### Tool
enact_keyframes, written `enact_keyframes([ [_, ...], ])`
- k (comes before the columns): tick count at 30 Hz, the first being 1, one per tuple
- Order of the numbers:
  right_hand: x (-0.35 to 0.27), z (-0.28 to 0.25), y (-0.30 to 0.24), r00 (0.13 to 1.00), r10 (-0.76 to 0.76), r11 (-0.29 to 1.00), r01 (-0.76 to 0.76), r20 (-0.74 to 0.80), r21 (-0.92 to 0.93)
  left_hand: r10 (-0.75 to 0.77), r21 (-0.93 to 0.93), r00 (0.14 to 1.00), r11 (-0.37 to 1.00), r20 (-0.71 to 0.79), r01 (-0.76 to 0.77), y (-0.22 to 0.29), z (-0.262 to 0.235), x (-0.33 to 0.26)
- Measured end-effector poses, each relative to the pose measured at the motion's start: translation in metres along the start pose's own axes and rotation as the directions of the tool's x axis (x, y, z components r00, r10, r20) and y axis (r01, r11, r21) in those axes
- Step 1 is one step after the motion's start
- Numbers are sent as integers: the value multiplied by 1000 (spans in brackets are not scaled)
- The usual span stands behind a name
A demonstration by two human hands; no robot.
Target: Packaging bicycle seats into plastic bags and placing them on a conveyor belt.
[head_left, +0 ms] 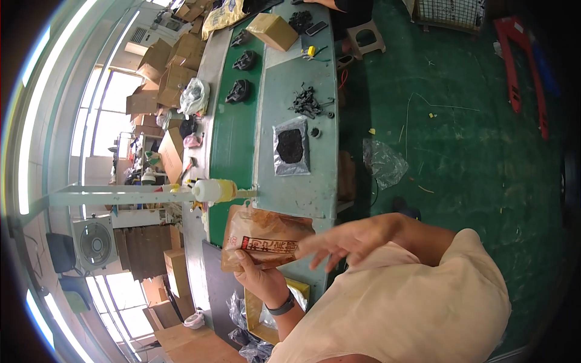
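The left hand (259,275) pinches the lower edge of a brown paper bag (263,237), its long axis running left to right above the table's near end. The right hand (351,239), fingers spread and blurred, hides the bag's right corner. Beyond, the grey table (302,187) lies bare up to a silver pouch (291,146) and a heap of black parts (308,101).

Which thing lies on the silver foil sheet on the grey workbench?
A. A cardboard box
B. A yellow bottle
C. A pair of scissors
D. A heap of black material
D: the silver foil sheet on the workbench carries a dark, black heap at its middle; the cardboard box sits farther along the bench, apart from the foil.
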State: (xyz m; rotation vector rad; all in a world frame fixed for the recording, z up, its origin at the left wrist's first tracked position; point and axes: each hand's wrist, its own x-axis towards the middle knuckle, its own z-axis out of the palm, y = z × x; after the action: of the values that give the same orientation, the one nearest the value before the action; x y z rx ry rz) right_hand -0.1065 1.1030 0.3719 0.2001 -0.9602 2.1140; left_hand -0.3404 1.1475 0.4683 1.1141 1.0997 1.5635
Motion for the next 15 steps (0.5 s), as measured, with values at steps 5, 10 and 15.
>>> enact_keyframes([
  [5,-54,19,-56,997,77,974,-76,3,212,-75,48,990,996,121,70,-25,43,-2],
  [10,-85,4,-88,957,-211,977,212,-198,-16,-147,-8,970,989,193,151,-53,105,14],
  [15,-99,-21,-113,497,-494,854,124,-714,-505,-189,78,889,982,417,173,-88,156,37],
])
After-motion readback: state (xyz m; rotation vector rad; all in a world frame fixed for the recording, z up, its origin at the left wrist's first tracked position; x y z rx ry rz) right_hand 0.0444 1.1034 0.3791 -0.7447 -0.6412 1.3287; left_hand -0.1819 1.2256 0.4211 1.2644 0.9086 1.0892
